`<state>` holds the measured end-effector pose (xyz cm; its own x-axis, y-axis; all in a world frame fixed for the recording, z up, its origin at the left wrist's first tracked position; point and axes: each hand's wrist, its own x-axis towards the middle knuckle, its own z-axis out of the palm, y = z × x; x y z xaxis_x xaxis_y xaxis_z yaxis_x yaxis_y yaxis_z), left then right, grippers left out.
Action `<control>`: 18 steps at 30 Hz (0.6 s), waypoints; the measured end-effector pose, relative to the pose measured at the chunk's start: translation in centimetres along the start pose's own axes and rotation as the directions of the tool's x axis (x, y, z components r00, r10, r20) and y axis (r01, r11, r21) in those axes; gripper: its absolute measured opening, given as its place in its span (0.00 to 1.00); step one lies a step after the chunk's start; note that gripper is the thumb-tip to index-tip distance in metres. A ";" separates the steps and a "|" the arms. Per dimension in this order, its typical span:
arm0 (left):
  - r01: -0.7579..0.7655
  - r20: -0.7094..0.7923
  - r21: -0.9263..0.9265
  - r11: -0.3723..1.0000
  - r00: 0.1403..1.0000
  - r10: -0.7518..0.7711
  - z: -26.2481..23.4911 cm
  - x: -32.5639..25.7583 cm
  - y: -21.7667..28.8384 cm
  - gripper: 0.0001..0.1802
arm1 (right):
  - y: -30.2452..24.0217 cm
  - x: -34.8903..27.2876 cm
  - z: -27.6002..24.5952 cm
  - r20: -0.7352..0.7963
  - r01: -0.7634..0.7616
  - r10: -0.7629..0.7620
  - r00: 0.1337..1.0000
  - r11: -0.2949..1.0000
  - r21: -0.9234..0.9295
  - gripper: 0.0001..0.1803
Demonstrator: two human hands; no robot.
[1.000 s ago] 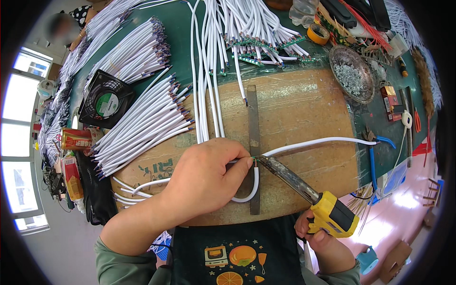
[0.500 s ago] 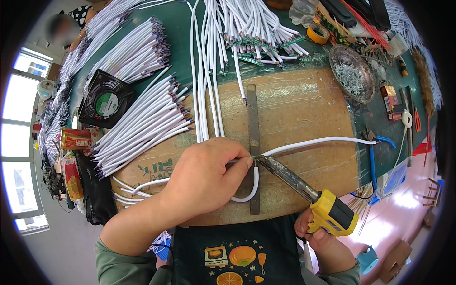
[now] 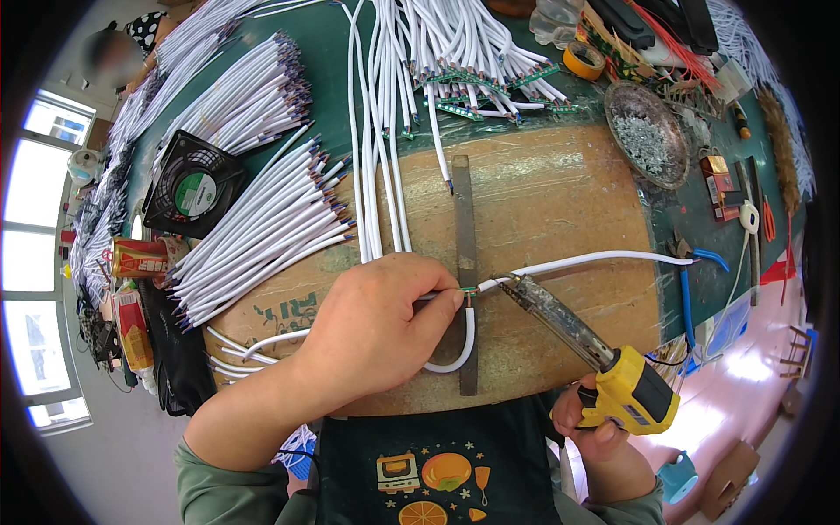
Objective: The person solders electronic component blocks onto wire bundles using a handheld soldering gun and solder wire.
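Over the middle of the brown work board [image 3: 560, 210] my left hand [image 3: 376, 319] pinches the end of a small green circuit board [image 3: 470, 291], which lies across a flat metal bar [image 3: 467, 236]. One white cable [image 3: 595, 258] runs from the circuit board to the right; another white cable [image 3: 464, 350] loops below it. My right hand [image 3: 586, 420], low at the right, grips a yellow and black soldering gun [image 3: 643, 392]. Its dark metal barrel points up and left, with the tip near the white cable, apart from the circuit board.
Bundles of white cables [image 3: 271, 227] lie at the left beside a black fan [image 3: 194, 184]. More cables with green boards [image 3: 477, 83] spread at the back. A metal dish [image 3: 647, 136] of silvery bits, yellow tape [image 3: 584, 61] and blue-handled pliers [image 3: 687, 297] are at the right.
The soldering gun in my right hand has moved right, and its tip has come away from the circuit board, which now shows more. My left hand has stayed in place.
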<state>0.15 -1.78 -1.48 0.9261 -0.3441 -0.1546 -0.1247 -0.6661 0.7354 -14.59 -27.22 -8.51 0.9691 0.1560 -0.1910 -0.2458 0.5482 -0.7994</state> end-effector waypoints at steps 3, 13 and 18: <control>-0.002 0.001 -0.010 1.000 1.000 0.002 -0.1 0.0 0.2 0.06 | -0.6 0.2 0.2 -0.002 0.044 -0.044 0.999 0.999 -0.027 0.40; 0.014 -0.003 0.004 1.000 1.000 -0.014 -0.1 -0.3 0.2 0.07 | -3.1 4.0 0.5 -0.032 0.381 -0.392 0.920 0.909 -0.166 0.36; 0.245 0.121 -0.245 0.938 0.968 -0.221 -1.1 -0.9 1.5 0.10 | -4.7 4.9 0.5 0.047 0.563 -0.561 0.826 0.818 -0.119 0.32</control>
<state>-0.47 -1.78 0.51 0.8807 -0.2661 -0.3920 0.1969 -0.5469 0.8137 -8.70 -28.63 -5.41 0.9377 -0.1404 0.3177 0.3466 0.4384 -0.8293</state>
